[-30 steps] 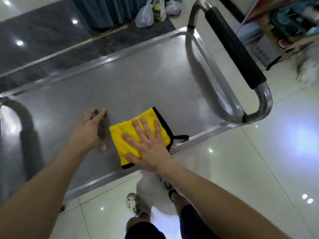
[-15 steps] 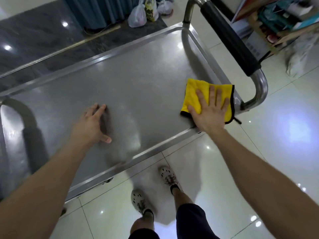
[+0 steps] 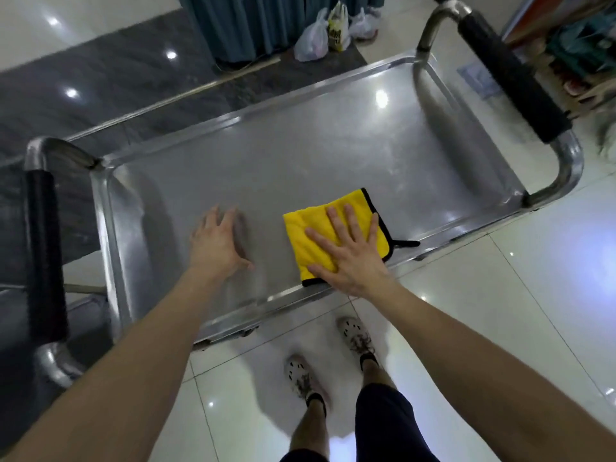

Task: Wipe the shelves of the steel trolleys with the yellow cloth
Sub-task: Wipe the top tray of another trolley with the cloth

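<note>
The steel trolley's top shelf fills the middle of the head view, shiny and bare, with a raised rim. A folded yellow cloth with black edging lies flat near the shelf's front edge, right of centre. My right hand presses down on the cloth with flat, spread fingers. My left hand rests flat on the bare steel to the left of the cloth, fingers apart, holding nothing.
Black-padded steel handles rise at the trolley's right end and left end. Plastic bags and a blue curtain sit beyond the far rim. Cluttered goods stand at the far right. My feet stand on glossy white tiles below.
My right hand slid the cloth from the middle to the shelf's right end, then back left to right of centre. My left hand stayed planted on the steel. The view shifted left.
</note>
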The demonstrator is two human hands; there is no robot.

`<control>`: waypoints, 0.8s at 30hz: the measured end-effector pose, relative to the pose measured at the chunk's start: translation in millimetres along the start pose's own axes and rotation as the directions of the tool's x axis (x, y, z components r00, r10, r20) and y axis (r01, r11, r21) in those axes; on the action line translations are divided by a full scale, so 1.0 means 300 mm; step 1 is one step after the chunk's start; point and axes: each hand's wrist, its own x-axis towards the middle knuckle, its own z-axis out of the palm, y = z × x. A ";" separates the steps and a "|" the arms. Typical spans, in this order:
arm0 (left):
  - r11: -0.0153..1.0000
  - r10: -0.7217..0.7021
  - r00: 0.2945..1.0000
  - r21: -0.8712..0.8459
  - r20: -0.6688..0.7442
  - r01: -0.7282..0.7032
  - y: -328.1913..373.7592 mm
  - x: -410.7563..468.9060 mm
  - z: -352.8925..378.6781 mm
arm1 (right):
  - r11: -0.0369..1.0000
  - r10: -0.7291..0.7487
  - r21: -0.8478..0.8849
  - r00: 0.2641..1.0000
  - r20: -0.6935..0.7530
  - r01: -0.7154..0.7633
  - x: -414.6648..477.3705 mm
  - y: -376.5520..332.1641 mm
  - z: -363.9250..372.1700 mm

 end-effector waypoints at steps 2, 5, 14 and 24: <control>0.998 -0.057 0.998 -0.013 0.039 0.057 -0.047 -0.001 -0.010 | 1.000 0.005 0.006 1.000 -0.002 -0.005 0.005 -0.003 0.014; 0.993 -0.113 0.988 -0.035 0.106 0.117 -0.055 0.005 -0.021 | 0.998 0.007 0.057 1.000 -0.026 -0.006 0.011 0.025 0.033; 0.989 -0.148 0.987 0.033 0.068 0.146 -0.055 0.032 0.018 | 0.949 0.281 0.113 0.951 0.126 -0.295 0.632 0.282 -0.084; 0.990 -0.142 0.989 0.001 0.050 0.142 -0.079 0.074 0.057 | 0.983 0.148 0.088 0.981 0.125 -0.160 1.085 -0.014 -0.044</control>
